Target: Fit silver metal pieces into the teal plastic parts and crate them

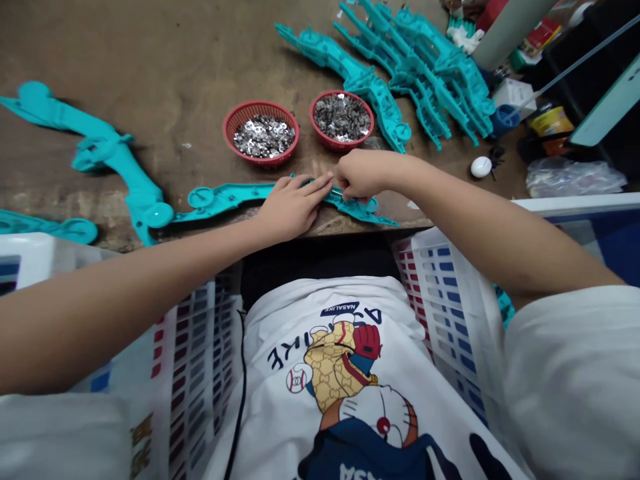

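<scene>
Teal moulded plastic forms a long, narrow, ribbed part (235, 195) lying along the near edge of a scarred brown wooden worktop (150, 60), its long axis running left to right, with a round disc end to the left and a tapered end to the right. Both hands are on it: the right hand (363, 175) sits nearer the tapered end, and the left hand (290, 208) covers the middle, so the two almost meet above the plastic. The left hand's fingers (313, 190) lie straight and pressed together across the part. The right hand's fingers (357, 181) bunch downward in a pinch, though the knuckles hide exactly what they grip. A thin silvery sliver (337, 192) shows between the hands, too small to identify. Just beyond them stand a round red plastic mesh basket (261, 105) heaped with silver sequins (264, 137) and a second red mesh basket (341, 93) holding darker, grey-silver sequins (341, 117). Further teal parts lie about: a long, knobbed piece (100, 150) to the left and a stacked, branching pile of moulded frames (430, 80) at the far right. A white egg-shaped object (481, 167) and a crumpled clear plastic bag (575, 179) rest to the right, while white lattice plastic crates (440, 293) flank the person's printed white T-shirt (320, 373) at the near side.
</scene>
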Demonstrator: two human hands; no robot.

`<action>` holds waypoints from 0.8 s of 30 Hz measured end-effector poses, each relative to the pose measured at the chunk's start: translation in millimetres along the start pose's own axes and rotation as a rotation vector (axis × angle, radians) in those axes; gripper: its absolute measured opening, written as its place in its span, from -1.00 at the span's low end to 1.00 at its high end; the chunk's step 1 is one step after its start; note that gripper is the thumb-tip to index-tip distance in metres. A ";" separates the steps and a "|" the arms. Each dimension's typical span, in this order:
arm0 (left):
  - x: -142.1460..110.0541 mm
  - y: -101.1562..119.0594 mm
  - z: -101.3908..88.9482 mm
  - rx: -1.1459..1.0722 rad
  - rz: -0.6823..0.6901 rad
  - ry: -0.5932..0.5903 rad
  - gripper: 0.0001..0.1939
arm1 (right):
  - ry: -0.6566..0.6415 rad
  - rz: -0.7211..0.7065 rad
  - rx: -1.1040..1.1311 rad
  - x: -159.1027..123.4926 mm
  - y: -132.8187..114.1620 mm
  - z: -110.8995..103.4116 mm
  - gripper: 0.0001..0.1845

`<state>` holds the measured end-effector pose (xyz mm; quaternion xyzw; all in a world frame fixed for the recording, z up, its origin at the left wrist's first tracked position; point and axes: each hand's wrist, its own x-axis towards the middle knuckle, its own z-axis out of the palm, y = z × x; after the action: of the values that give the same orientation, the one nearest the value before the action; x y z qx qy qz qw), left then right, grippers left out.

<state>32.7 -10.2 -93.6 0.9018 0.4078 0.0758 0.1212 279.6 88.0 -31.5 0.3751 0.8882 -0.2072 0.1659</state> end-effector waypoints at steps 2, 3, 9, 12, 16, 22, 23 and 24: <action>0.4 0.7 0.0 -0.002 -0.002 0.002 -0.19 | 0.040 -0.034 0.019 3.4 4.3 7.3 -0.73; 0.5 1.3 0.0 0.001 -0.003 0.005 -0.19 | 0.052 -0.042 0.013 4.5 4.4 10.5 -0.73; 0.7 9.1 -0.7 0.030 -0.044 0.008 -0.24 | -0.002 0.067 0.032 -2.1 -3.1 7.9 -0.82; 0.0 11.7 0.8 0.026 -0.053 0.052 -0.25 | -0.019 0.050 0.092 -13.8 7.1 -7.5 -0.76; -1.1 10.2 3.3 0.055 0.000 0.069 -0.32 | 0.168 0.055 0.188 -33.3 11.1 -27.8 -0.78; 0.5 6.0 2.7 0.048 0.008 0.055 -0.32 | 0.303 0.055 0.347 -46.3 -25.2 -37.5 -0.89; 0.6 5.4 2.4 0.040 0.005 0.051 -0.32 | 0.308 0.058 0.347 -46.1 -29.0 -37.7 -0.90; 0.6 5.0 2.2 0.031 0.002 0.048 -0.32 | 0.308 0.060 0.342 -45.5 -31.1 -37.8 -0.91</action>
<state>37.2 -13.2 -94.4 0.9019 0.4109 0.0914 0.0972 281.7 59.8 29.0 0.4514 0.8434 -0.2898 -0.0317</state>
